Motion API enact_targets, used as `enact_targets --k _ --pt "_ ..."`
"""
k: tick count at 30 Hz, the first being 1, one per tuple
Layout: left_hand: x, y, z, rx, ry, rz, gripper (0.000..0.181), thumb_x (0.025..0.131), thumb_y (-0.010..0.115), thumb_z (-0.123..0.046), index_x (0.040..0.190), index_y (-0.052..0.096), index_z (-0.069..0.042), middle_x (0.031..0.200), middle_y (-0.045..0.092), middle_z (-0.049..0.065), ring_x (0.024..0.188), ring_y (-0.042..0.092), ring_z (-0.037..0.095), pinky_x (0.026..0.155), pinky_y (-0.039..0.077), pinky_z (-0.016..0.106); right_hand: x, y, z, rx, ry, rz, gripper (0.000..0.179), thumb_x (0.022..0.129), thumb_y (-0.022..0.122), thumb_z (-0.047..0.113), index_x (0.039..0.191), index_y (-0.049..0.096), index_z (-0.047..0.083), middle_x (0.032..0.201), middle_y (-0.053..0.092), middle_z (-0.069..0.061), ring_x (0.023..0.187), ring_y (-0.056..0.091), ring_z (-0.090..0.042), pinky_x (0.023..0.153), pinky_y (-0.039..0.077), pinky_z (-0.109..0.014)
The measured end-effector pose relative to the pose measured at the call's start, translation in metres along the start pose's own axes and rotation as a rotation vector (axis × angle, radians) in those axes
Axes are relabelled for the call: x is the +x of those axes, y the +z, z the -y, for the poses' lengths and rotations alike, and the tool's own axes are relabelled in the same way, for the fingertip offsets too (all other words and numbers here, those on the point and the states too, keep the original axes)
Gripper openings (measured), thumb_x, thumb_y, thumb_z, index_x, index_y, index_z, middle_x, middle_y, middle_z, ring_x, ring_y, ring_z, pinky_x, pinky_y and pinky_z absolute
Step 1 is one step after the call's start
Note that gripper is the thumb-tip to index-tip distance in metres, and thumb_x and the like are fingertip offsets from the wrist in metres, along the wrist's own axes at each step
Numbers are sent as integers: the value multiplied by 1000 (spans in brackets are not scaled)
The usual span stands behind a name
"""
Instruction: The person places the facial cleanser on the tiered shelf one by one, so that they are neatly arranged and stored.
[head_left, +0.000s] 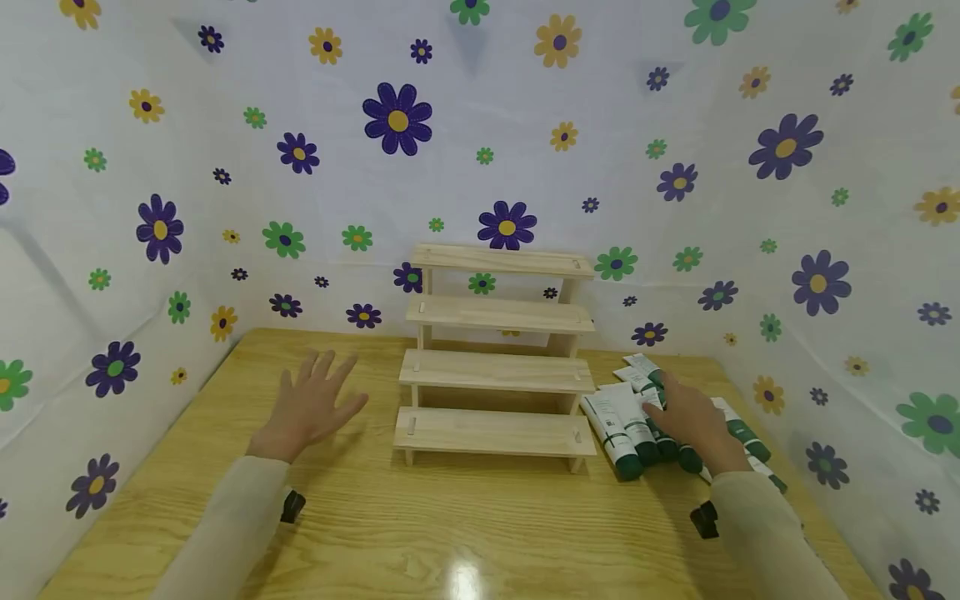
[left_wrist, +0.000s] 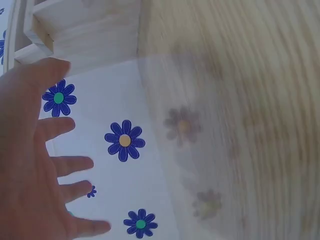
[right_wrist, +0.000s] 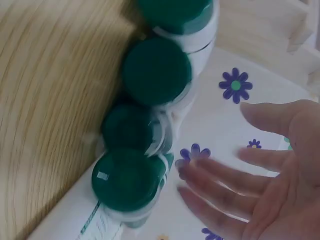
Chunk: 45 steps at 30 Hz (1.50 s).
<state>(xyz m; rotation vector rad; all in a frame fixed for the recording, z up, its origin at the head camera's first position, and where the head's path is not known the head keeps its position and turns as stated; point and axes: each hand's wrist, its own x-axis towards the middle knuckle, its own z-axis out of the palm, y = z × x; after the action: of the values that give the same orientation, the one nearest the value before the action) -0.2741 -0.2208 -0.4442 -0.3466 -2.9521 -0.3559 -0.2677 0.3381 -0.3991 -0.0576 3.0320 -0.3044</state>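
Observation:
My left hand [head_left: 309,410] hovers over the table left of a wooden four-step rack [head_left: 495,371], fingers spread and holding nothing. In the left wrist view its fingers [left_wrist: 70,166] stretch out apart from the rack's edge. My right hand [head_left: 696,421] is over a pile of white squeeze tubes [head_left: 609,421] with dark green caps, right of the rack. Seen from the right wrist, that hand's fingers [right_wrist: 220,192] are extended, just beside the round green caps [right_wrist: 157,70], with nothing between them. Part of the pile is hidden under the hand.
The rack's shelves are bare wood. A wooden table [head_left: 450,521] lies beneath everything. White cloth [head_left: 322,200] printed with flowers closes in the back and both sides. More tubes [head_left: 742,429] lie to the right of my right hand.

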Motion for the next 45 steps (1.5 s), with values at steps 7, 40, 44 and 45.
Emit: enact_targets --k 7,40,44,45 --pt "-2 19 -5 -550 93 122 57 108 55 -33 156 42 -6 162 36 26 145 37 53 112 38 72 1 0 19 79 -103 33 36 96 71 24 115 69 -7 103 74 -23 87 69 -31 74 59 -47" --pt "-4 49 -37 -1121 61 345 56 103 62 -9 153 39 5 147 41 32 90 69 15 78 65 36 5 25 45 95 16 95 34 86 84 34 82 73 1 68 65 -3 60 58 -14 53 44 -27" --pt "-4 49 -39 -1117 53 346 56 103 62 -8 152 40 6 145 42 32 90 68 16 77 65 37 6 29 45 88 22 98 37 86 84 36 79 71 2 67 65 -2 58 59 -13 51 44 -25" --pt "-4 49 -39 -1116 54 347 56 103 62 -8 152 39 6 145 42 32 91 68 16 77 65 37 6 29 46 89 23 105 38 87 83 36 80 70 2 68 65 -3 57 61 -13 50 46 -25"
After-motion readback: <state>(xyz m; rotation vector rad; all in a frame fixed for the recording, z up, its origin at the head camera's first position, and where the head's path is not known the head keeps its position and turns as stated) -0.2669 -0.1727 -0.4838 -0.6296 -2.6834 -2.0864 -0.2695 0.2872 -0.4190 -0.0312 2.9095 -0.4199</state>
